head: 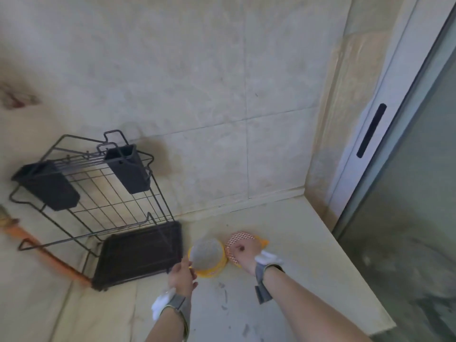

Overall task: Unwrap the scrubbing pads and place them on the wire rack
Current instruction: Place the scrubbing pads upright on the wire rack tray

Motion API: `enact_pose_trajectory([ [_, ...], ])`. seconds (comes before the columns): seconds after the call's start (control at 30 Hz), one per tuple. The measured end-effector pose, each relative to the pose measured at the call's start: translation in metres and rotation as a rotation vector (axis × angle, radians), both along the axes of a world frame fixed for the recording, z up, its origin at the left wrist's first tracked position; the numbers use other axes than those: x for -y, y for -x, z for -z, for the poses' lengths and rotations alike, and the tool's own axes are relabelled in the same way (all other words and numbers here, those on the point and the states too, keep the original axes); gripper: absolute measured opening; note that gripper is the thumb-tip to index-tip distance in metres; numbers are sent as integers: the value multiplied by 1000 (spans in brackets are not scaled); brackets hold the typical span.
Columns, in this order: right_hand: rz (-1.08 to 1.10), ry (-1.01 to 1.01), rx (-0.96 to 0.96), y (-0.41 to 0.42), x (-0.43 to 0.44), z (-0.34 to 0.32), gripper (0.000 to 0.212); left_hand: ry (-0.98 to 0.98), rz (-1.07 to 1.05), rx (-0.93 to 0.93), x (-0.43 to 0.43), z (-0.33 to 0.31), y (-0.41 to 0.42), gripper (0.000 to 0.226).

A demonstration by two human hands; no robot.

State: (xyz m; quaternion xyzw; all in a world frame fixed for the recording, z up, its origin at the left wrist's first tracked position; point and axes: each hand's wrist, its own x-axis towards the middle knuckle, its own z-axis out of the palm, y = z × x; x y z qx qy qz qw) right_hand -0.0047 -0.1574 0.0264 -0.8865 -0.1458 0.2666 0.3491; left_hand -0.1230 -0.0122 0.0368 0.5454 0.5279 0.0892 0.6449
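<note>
A round grey scrubbing pad point(206, 253) with a yellow rim sits on the counter just right of the black wire rack point(98, 193). My left hand point(182, 276) pinches its near left edge. A second pad point(240, 239), in red-and-white netting with a yellow edge, lies right behind it. My right hand point(246, 254) rests on that netted pad with fingers curled on the netting. Both wrists wear grey straps with white cloth.
The rack has two dark plastic holders point(128, 169) hung on it and a black drip tray point(140, 253) beneath. A tiled wall rises behind. An orange pipe point(49, 253) runs at left. The counter edge point(357, 280) drops off at right beside a glass door point(407, 193).
</note>
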Motion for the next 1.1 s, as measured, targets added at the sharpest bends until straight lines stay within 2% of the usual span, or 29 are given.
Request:
enact_pose_trajectory([
  [0.07, -35, -3, -14, 0, -7, 2, 37, -40, -6, -53, -11, 6, 0, 33],
  [0.17, -34, -17, -23, -3, -16, 7, 33, -128, 65, -153, -32, 42, -5, 57],
  [0.2, -12, -20, -33, -5, -19, 11, 31, -148, 102, -184, -37, 48, -8, 58],
  [0.3, 62, -44, -59, -8, -32, 16, 28, -204, 166, -204, -41, 46, -19, 49],
  [0.47, 145, -96, -141, -8, -43, 26, 20, -191, 240, -175, -33, 25, -33, 46],
  [0.63, 244, -130, -234, -2, -51, 48, 19, -170, 261, -145, -38, 33, -35, 49],
  [0.73, 272, -165, -265, 2, -53, 35, 15, -131, 284, -138, -43, 35, -32, 48],
  [0.87, 276, -174, -353, 6, -55, 33, 18, -72, 238, -77, -47, 39, -29, 36],
  [1.0, 309, -150, -340, 11, -53, 37, 19, -10, 154, -27, -50, 36, -23, 22],
  [1.1, 363, -131, -397, 16, -47, 33, 14, 47, 123, 22, -55, 33, -12, 20],
])
